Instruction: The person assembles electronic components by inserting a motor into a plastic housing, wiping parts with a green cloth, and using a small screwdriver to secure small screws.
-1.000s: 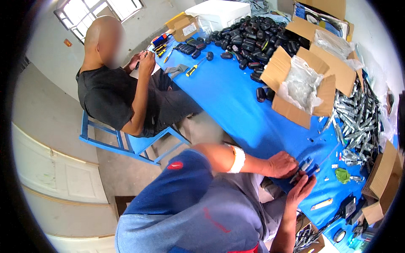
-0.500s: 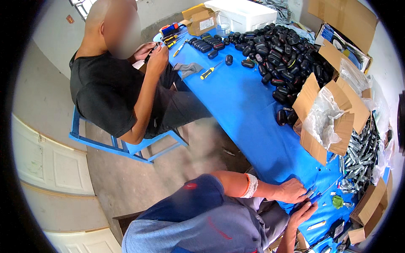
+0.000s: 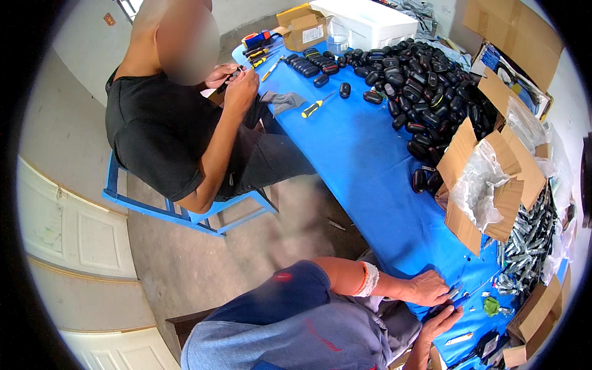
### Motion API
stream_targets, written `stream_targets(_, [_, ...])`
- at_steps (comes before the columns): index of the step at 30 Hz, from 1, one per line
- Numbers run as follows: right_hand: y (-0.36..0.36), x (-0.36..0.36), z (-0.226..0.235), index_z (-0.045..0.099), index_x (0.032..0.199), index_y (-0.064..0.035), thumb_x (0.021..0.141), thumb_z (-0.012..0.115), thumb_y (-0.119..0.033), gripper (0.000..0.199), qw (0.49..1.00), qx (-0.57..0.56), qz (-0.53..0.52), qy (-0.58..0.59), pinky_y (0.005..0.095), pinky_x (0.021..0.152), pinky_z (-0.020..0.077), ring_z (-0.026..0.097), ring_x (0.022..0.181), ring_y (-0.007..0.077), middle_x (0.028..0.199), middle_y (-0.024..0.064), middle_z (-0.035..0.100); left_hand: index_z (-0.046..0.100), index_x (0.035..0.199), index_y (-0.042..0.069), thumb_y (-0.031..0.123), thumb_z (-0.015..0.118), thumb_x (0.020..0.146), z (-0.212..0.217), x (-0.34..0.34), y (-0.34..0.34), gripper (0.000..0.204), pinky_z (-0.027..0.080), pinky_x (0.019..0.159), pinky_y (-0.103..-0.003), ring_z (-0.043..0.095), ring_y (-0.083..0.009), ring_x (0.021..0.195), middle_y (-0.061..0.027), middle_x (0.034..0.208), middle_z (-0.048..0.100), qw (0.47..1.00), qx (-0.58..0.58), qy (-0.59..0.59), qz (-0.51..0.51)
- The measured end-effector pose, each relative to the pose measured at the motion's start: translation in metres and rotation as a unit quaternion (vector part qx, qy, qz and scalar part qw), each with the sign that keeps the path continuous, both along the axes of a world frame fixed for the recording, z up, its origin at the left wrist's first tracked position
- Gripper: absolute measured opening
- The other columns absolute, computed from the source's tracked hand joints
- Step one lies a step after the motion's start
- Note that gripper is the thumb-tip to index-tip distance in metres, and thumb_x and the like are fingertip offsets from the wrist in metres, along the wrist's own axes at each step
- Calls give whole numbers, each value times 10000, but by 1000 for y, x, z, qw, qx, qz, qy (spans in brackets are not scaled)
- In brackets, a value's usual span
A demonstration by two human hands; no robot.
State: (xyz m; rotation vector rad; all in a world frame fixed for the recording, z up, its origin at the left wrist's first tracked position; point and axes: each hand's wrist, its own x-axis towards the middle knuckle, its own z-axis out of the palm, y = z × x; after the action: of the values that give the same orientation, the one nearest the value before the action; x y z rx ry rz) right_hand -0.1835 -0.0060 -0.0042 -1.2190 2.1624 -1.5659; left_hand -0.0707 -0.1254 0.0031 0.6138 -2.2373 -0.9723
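Note:
My left hand [image 3: 428, 288], below a white wrist band, is closed at the table's near edge, with a slim silvery piece [image 3: 455, 291] showing at its fingertips. Close beside it, my right hand [image 3: 441, 322] has its fingers curled against a dark blue handle [image 3: 460, 301]. A thin shaft seems to run from that handle over the blue cloth. The fingers partly cover both items, so their exact kind is unclear. A crumpled green piece [image 3: 491, 306] and a white-and-yellow strip [image 3: 459, 339] lie nearby on the cloth.
A big pile of black oval cases [image 3: 419, 92] covers the far table. Open cardboard boxes [image 3: 467, 231] and a heap of silvery parts [image 3: 527, 240] stand along the right. Across from me, a seated person [image 3: 166, 135] handles a small dark item; a yellow-black screwdriver [image 3: 313, 109] lies nearby.
The whole view has shifted slightly, with the table's things appearing lower and further right. My hands stay close together at the same work spot. The other person's hands remain raised together.

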Motion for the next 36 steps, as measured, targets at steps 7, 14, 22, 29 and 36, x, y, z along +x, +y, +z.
stream_targets(7, [2, -1, -1, 428, 1245, 59, 1001, 432, -277, 415, 1000, 10, 4, 12, 365, 804, 455, 551, 929, 261, 1100, 206, 564, 570, 611, 29, 229, 580, 817, -6, -3, 2, 287, 446, 516, -458, 593, -345, 550, -163, 585, 582, 999, -21, 26, 14])
stream_targets(14, [0, 2, 3, 465, 1176, 57, 1009, 429, -255, 356, 999, 9, -7, 51, 366, 808, 450, 537, 906, 265, 1055, 203, 564, 560, 603, 37, 231, 580, 821, -5, -3, 2, 293, 441, 517, -454, 587, -344, 550, -154, 582, 577, 1000, -18, 21, 14])
stream_targets(22, [0, 2, 4, 476, 1156, 55, 1008, 431, -260, 352, 999, 14, -4, 44, 367, 803, 450, 534, 893, 264, 1042, 199, 565, 562, 601, 38, 231, 577, 822, -10, -4, 3, 294, 442, 515, -454, 590, -335, 547, -154, 579, 577, 999, -38, 27, 23])
stream_targets(29, [0, 2, 6, 437, 1217, 65, 999, 437, -265, 395, 1000, 8, 12, 21, 371, 770, 461, 565, 886, 272, 1047, 214, 581, 581, 610, 26, 225, 576, 815, -4, -2, 3, 286, 464, 513, -463, 604, -353, 553, -164, 585, 590, 999, -28, 13, 13])
stream_targets(36, [1, -3, 0, 441, 1214, 62, 998, 445, -269, 396, 999, 10, 12, 36, 354, 779, 469, 572, 894, 258, 1052, 207, 586, 605, 627, 7, 254, 565, 817, 2, -1, 2, 314, 477, 529, -467, 614, -366, 565, -193, 606, 602, 999, -12, -33, 5])
